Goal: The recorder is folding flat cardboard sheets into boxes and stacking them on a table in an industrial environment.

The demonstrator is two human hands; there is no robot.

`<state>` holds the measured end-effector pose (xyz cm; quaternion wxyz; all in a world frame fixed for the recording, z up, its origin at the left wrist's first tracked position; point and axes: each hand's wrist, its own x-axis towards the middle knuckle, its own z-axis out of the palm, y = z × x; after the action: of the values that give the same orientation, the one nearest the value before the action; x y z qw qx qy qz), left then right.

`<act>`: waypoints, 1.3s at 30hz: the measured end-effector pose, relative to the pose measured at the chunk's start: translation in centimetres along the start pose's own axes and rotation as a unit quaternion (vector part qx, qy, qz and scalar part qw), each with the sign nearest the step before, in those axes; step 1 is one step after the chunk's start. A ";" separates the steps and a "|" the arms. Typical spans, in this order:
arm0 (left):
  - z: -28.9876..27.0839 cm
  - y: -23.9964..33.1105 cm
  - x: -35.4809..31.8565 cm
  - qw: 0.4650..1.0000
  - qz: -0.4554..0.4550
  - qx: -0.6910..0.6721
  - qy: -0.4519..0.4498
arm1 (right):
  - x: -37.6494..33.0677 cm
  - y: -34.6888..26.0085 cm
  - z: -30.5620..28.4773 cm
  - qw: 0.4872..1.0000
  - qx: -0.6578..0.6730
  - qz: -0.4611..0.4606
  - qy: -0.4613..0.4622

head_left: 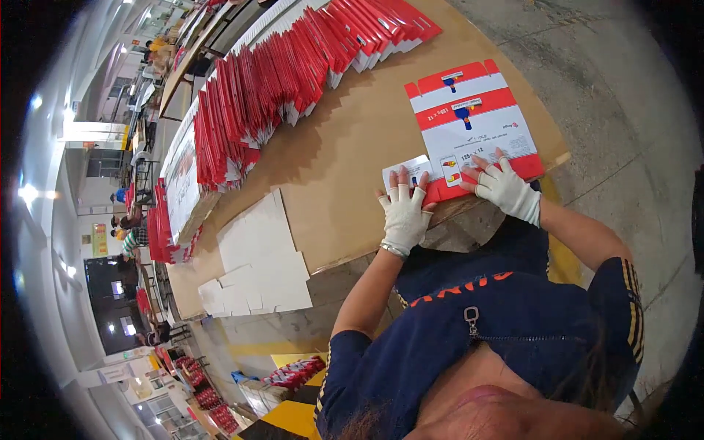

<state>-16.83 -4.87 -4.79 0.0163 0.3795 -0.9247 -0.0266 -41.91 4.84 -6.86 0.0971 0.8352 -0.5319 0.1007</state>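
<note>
A flat red and white printed carton (474, 117) lies at the table's right end, its near edge by the table's front edge. My left hand (405, 213), in a white fingerless glove, presses with spread fingers on the carton's white left flap (405, 176). Over the carton's near red band and white panel rests my right hand (506, 188), gloved the same way, fingers stretched out. Neither hand grips anything. Both wrists are near the table's front edge.
A long leaning row of folded red and white cartons (282, 77) runs along the far side of the brown table (345, 176). Plain white card sheets (260, 260) lie at the left. More red cartons (293, 372) sit lower down, and people work at distant tables.
</note>
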 end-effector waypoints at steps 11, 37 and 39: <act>-0.8 -0.3 0.0 0.998 -0.016 -0.064 0.016 | 0.5 0.5 0.0 0.999 0.001 -0.045 -0.024; -0.7 1.0 2.7 0.916 0.008 -0.376 0.136 | -8.6 11.6 -9.3 0.798 0.338 0.489 0.100; -2.1 -5.2 1.4 0.959 -0.053 -0.244 0.134 | -10.3 18.6 -9.7 0.809 0.363 0.456 0.069</act>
<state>-14.04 -9.65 -3.03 0.2304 0.4129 -0.8578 -0.2015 -63.70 8.68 0.65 -0.2342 0.4616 -0.7682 0.3767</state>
